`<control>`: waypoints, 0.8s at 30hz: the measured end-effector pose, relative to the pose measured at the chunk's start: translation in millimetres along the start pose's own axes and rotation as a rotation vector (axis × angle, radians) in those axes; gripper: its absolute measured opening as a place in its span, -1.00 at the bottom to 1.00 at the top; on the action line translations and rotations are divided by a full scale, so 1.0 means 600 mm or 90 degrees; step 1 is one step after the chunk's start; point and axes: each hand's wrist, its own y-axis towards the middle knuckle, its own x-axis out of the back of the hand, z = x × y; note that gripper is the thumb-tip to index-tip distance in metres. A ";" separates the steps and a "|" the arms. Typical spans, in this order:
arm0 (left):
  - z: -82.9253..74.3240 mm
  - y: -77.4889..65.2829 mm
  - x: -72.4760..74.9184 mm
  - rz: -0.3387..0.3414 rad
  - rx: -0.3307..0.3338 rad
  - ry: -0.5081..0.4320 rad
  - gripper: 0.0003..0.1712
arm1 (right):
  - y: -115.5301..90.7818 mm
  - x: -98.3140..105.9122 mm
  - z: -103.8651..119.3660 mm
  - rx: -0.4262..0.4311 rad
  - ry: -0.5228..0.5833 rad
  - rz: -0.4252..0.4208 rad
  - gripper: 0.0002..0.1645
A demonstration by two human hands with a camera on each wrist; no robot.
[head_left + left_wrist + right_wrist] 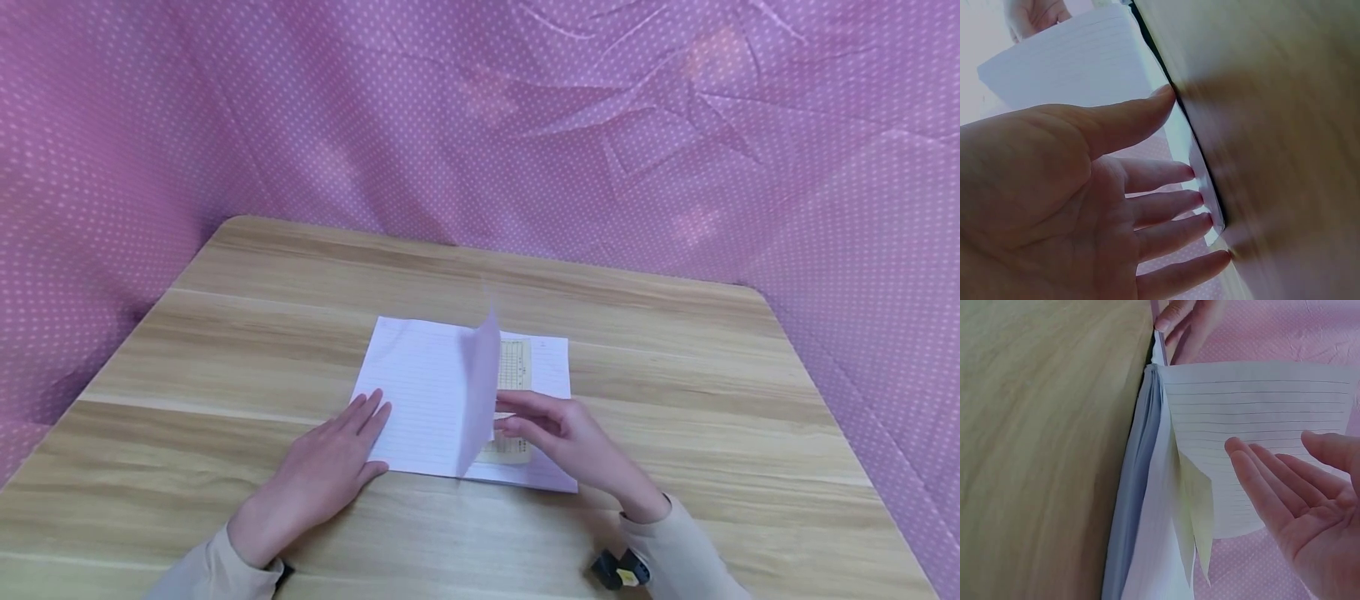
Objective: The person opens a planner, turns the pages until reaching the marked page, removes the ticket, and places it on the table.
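Observation:
A lined notebook (416, 392) lies open on the table, with one page (482, 387) standing upright near its spine. My left hand (330, 458) rests at the left page's lower left edge, fingers straight and spread. Beside the raised page is my right hand (577, 442); the right wrist view shows its fingers (1260, 487) extended and the thumb apart, with nothing gripped. Pale yellow printed paper (516, 364) lies on the right-hand page, partly hidden behind the raised page and my fingers. From the side, the yellow paper (1196, 500) lifts at its edge, close to the spine.
A small black object with a yellow label (627, 575) sits by my right sleeve at the near side. The wood-grain table (225, 350) has rounded far corners. Pink dotted cloth (450, 125) hangs behind it and along both sides.

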 end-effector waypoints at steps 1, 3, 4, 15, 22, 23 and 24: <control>0.000 0.000 0.001 0.004 0.002 -0.004 -0.27 | 0.002 -0.002 0.000 -0.001 -0.003 0.005 -0.53; 0.001 -0.001 0.002 0.010 0.006 -0.010 -0.27 | 0.005 -0.006 -0.001 -0.005 -0.011 0.014 -0.52; 0.001 -0.001 0.003 0.013 0.008 -0.013 -0.27 | 0.006 -0.008 -0.001 -0.003 -0.018 0.017 -0.53; 0.006 -0.011 0.020 -0.058 0.051 -0.059 0.04 | 0.022 -0.027 -0.008 0.034 -0.147 0.055 -0.56; -0.001 -0.004 0.036 -0.148 0.008 -0.052 0.29 | 0.032 -0.041 -0.007 0.043 -0.236 0.086 -0.53; -0.001 -0.003 0.036 -0.155 -0.001 -0.042 0.27 | 0.033 -0.044 -0.005 0.042 -0.253 0.094 -0.53; -0.001 -0.001 0.035 -0.154 -0.008 -0.035 0.24 | 0.035 -0.046 -0.005 0.042 -0.271 0.103 -0.52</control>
